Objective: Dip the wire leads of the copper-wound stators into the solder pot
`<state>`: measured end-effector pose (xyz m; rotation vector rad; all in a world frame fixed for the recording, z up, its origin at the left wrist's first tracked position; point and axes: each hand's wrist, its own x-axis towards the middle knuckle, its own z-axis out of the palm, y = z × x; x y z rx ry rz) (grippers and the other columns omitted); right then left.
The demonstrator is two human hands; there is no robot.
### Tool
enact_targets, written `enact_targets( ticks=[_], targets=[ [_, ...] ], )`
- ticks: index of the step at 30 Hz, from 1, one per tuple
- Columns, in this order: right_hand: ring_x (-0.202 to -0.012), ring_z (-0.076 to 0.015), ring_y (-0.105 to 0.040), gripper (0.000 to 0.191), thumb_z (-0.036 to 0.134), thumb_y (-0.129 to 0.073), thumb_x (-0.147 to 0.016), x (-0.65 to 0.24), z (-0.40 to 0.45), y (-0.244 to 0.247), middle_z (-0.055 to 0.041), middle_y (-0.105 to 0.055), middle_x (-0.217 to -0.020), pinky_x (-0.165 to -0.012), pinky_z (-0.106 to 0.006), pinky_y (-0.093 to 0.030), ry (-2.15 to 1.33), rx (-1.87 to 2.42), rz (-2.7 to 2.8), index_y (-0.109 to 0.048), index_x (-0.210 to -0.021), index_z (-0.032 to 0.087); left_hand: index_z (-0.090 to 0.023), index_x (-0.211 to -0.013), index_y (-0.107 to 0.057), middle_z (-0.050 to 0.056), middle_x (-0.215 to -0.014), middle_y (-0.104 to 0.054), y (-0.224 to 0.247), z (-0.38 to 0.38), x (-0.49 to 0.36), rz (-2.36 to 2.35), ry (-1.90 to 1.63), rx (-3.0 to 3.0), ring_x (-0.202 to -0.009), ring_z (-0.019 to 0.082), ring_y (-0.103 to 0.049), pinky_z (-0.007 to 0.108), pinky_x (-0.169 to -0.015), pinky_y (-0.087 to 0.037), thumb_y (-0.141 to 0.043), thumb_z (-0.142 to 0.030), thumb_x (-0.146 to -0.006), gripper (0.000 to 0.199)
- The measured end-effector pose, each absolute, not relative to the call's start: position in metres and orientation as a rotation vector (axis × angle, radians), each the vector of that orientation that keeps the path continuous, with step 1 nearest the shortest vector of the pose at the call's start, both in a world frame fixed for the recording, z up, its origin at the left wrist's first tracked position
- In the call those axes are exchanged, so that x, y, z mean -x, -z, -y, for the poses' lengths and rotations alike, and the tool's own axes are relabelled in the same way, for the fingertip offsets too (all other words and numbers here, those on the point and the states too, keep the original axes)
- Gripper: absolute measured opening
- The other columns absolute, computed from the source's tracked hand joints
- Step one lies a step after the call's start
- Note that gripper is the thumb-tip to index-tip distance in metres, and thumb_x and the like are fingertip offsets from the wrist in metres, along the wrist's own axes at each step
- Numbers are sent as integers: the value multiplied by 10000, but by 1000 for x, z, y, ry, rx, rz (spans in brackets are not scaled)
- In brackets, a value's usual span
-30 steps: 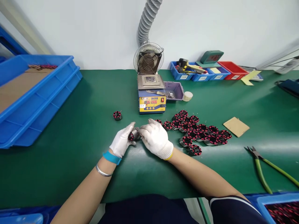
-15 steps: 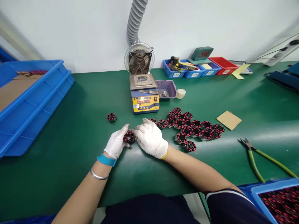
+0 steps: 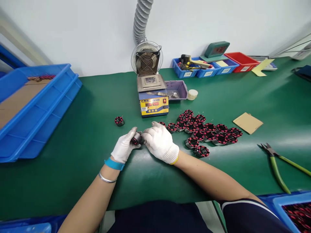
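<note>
My left hand [image 3: 123, 146], in a white glove with blue tape at the wrist, grips a motor stator [image 3: 136, 138] between thumb and fingers. The stator lies on its side, its grey outer wall showing and a bit of red-and-black winding at its left end. At its right end are the bent, closed fingers of my right hand [image 3: 159, 140], also gloved in white. What those fingertips pinch is hidden. A lone stator [image 3: 119, 121] stands to the left, beyond my left hand. Several more stators [image 3: 200, 127] stand grouped right of my right hand.
A yellow-and-blue solder pot [image 3: 154, 106] with a fan [image 3: 147, 64] stands ahead, beside a purple tray [image 3: 176, 90]. Blue bins [image 3: 186, 73] line the back. Green-handled cutters [image 3: 277, 168] and a tan square [image 3: 247, 123] lie right. Large blue trays [image 3: 46, 119] stand left.
The stator in my left hand has turned from face up onto its side. My right fingers stay at its right end. The whole view has shifted slightly.
</note>
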<state>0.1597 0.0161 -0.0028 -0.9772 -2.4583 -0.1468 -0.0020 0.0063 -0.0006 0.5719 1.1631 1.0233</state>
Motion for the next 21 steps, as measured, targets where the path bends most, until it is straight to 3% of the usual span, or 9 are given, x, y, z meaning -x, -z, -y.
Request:
enact_targets(
  ticks=[4,7,13,17,21],
  targets=[
    [-760,-217,-547,194,188,-476,-858,-160,-18,2,-74,-671,-867,-987,-432,-356,144,984,2454,-661,-903,154,-128,-988,-610,-10,-677,-578,-4,-5,-1,-1163,-1013,-590,-406,66,-503,157,-264,-305,-658,-600,-716,546],
    [-781,-228,-551,171,201,-500,-836,-163,-19,1,-82,-672,-882,-957,-423,-380,146,1015,2427,-659,-878,152,-169,-1141,-530,-48,-689,-568,-6,-3,1,-1117,-933,-702,-384,68,-497,163,-263,-325,-801,-477,-600,679],
    [-786,-227,-549,177,183,-490,-827,-164,-18,3,-80,-674,-908,-964,-424,-387,82,980,2409,-648,-899,149,-115,-880,-627,4,-700,-598,1,-3,1,-1257,-973,-728,-564,116,-608,186,-409,-492,-779,-523,-607,514],
    [-787,-228,-551,177,177,-482,-837,-163,-18,4,-83,-674,-896,-963,-427,-397,57,964,2413,-644,-902,153,-128,-921,-628,-3,-677,-595,2,-5,1,-1241,-994,-749,-448,85,-549,159,-303,-378,-744,-535,-657,499],
    [-795,-223,-575,178,167,-479,-844,-171,-26,1,-75,-685,-917,-964,-431,-409,40,938,2413,-648,-900,166,-118,-838,-624,-37,-590,-553,2,-10,5,-1225,-957,-725,-336,54,-460,165,-266,-327,-811,-378,-608,394]
  ],
)
